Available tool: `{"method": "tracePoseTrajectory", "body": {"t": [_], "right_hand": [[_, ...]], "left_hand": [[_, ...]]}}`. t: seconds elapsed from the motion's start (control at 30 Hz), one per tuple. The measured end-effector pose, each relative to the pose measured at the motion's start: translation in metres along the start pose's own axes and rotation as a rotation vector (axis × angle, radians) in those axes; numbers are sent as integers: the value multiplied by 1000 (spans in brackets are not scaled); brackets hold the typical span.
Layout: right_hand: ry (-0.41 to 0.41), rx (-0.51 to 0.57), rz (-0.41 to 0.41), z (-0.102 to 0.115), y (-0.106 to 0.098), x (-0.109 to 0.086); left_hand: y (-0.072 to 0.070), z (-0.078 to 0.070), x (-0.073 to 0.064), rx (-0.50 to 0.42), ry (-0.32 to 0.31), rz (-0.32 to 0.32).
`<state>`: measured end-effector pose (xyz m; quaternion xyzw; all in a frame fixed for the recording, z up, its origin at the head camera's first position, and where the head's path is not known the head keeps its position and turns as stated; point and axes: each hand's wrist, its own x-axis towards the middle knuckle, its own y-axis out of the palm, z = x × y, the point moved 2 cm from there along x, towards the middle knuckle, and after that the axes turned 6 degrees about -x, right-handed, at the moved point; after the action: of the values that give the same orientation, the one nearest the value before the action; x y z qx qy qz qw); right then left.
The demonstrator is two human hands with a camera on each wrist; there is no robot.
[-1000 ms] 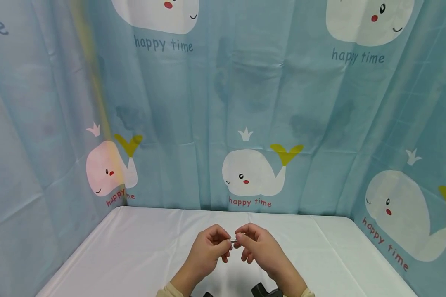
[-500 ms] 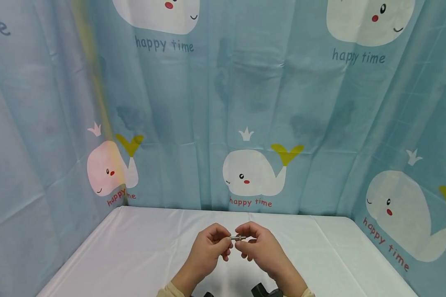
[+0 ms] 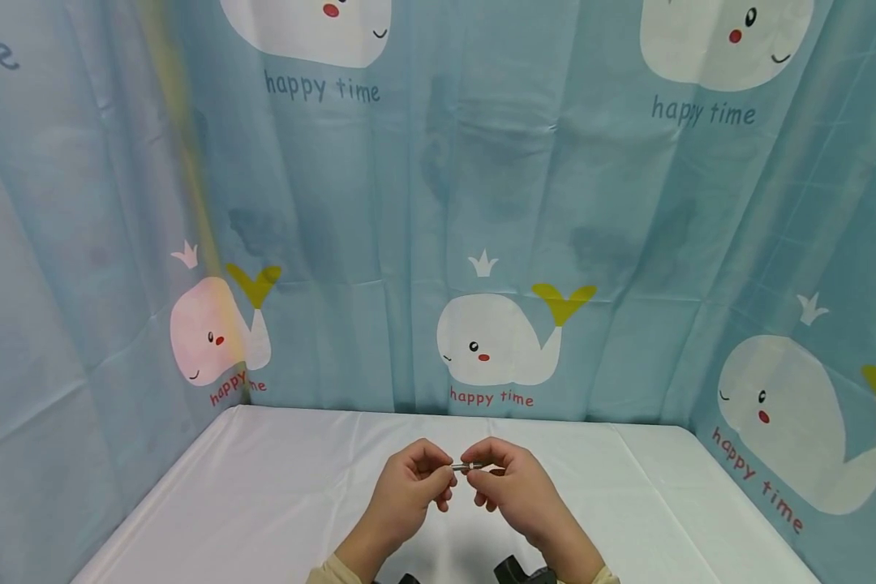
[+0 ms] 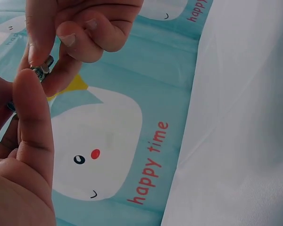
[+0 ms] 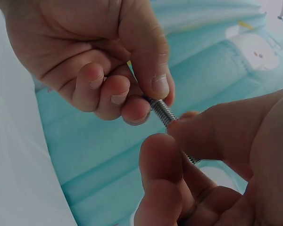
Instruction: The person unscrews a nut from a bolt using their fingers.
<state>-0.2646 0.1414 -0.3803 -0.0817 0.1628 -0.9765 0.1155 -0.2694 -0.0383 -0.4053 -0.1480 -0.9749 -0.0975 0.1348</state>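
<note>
Both hands meet over the table around a small silver threaded bolt (image 3: 460,467), which lies nearly level from left to right. My left hand (image 3: 409,491) pinches one end between thumb and fingertips, which hide that end. The bolt's ridged thread (image 5: 163,111) shows in the gap between the hands in the right wrist view. My right hand (image 3: 509,488) has its thumb and forefinger about a hex nut (image 4: 46,67) on the shaft. Past the nut, the bolt's free tip pokes out in the left wrist view. The other fingers of both hands are loosely curled.
A white cloth covers the table (image 3: 263,487) under the hands. Blue curtains (image 3: 409,203) printed with whales hang behind it and at both sides. Black devices, one of them a dark camera mount (image 3: 521,570), sit by the wrists at the bottom edge.
The right thumb, which covered the bolt's right part a second ago, dropped back and bared the nut and tip, then moved slightly up and right. The left hand keeps its pinch, almost unmoved.
</note>
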Motion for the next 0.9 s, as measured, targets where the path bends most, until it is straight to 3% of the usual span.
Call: {"method": "tracePoseTrajectory", "body": {"t": [0.27,0.37,0.5,0.6,0.9], "right_hand": [[-39,31,-27,7,-3,-4],[-12,84,-45,7,-3,-4],[37,106,11,3,2,-3],[36,87,43,1,5,-3],[-51,-3,10,3,3,-3]], "left_hand": [[0,-1,0,-3,12,1],[0,-2,0,-2,16,-1],[1,-2,0,-5,22,1],[1,-2,0,-7,25,3],[0,-3,-1,-5,31,2]]}}
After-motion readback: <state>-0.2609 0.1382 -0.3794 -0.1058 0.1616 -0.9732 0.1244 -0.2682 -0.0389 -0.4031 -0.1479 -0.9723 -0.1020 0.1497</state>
